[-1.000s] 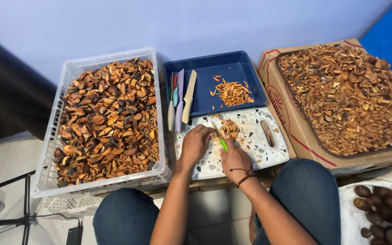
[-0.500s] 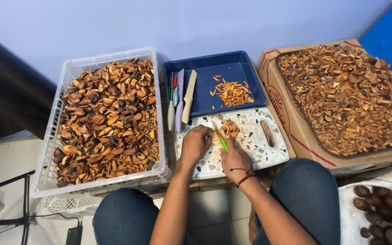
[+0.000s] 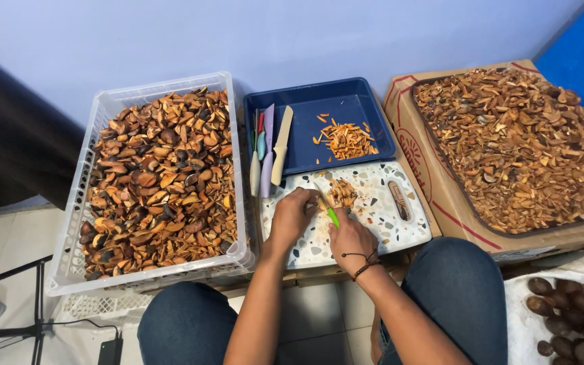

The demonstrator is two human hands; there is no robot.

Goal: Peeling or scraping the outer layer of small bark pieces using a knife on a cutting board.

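Note:
A speckled white cutting board (image 3: 380,230) lies across my knees. My left hand (image 3: 290,216) presses down on a small brown piece at the board's middle. My right hand (image 3: 350,236) grips a green-handled knife (image 3: 330,211) whose blade angles up toward a little heap of orange-brown cut slivers (image 3: 341,192) on the board. The piece under my left fingers is mostly hidden.
A white plastic crate (image 3: 76,230) full of brown husk halves stands left. A blue tray (image 3: 359,108) behind the board holds orange slivers and several spare knives (image 3: 268,152). A cardboard box (image 3: 434,189) of dry chips sits right. Dark whole nuts (image 3: 576,318) lie at bottom right.
My hands have barely shifted on the board; the knife blade stays near the cut pile. Nothing else moved.

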